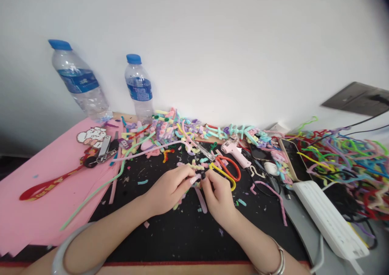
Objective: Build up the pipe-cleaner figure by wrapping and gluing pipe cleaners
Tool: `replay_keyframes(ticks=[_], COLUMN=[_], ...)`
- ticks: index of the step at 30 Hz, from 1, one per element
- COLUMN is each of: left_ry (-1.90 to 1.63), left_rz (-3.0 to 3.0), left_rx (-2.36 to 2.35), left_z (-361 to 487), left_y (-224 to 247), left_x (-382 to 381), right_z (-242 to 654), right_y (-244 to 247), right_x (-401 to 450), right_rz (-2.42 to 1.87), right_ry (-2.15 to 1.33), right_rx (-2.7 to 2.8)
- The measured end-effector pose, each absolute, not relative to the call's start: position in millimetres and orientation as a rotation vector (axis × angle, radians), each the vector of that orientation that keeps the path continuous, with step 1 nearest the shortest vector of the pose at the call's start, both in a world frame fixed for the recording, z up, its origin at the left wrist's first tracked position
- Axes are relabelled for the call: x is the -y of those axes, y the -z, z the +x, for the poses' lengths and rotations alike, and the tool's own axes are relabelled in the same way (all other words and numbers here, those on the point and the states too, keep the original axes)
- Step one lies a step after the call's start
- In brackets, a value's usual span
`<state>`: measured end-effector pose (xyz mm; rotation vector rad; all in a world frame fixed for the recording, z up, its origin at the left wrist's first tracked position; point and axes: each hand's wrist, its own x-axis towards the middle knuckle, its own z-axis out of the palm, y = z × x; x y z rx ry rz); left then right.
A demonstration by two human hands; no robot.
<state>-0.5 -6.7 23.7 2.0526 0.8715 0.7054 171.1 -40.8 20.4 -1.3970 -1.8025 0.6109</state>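
Both hands meet over the middle of the black mat point(182, 242). My left hand point(170, 188) has its fingers closed in a pinch on a small pale pink piece of pipe cleaner point(195, 178). Close beside it, the fingertips of my right hand point(219, 194) are pressed together near the same piece; a dark spot shows at its thumb, and what it grips is too small to make out. A pink-purple strip point(201, 201) hangs or lies just below the fingers. Short pastel pieces point(196, 166) lie behind the fingertips, partly hidden by them.
Scissors with red and yellow handles point(232, 167), a pink glue gun point(237, 152) and piled pipe cleaners point(170, 129) lie beyond the hands. Two water bottles point(80, 80) stand at the back left, by pink sheets point(36, 194). A white power strip point(331, 220) and phone point(294, 159) lie right.
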Motion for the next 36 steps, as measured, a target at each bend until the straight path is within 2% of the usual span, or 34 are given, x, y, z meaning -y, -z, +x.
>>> replay_keyframes(ticks=[17,28,36], left_ry=[-0.740,-0.707,-0.731], left_rz=[2.260,2.023,1.939], left_rx=[-0.909,-0.809,-0.823], left_z=[1.9,0.4,2.5], left_y=[-23.0,-31.9,-29.6], left_x=[9.5,8.4,7.9], right_z=[168.0,168.6,168.0], right_y=[-20.9,-21.2,-22.3], right_x=[44.5,42.9,43.8], right_rz=[-1.320,-1.278,-1.265], right_ry=[-0.584,-0.977,-1.064], right_rx=[1.977,1.710,1.697])
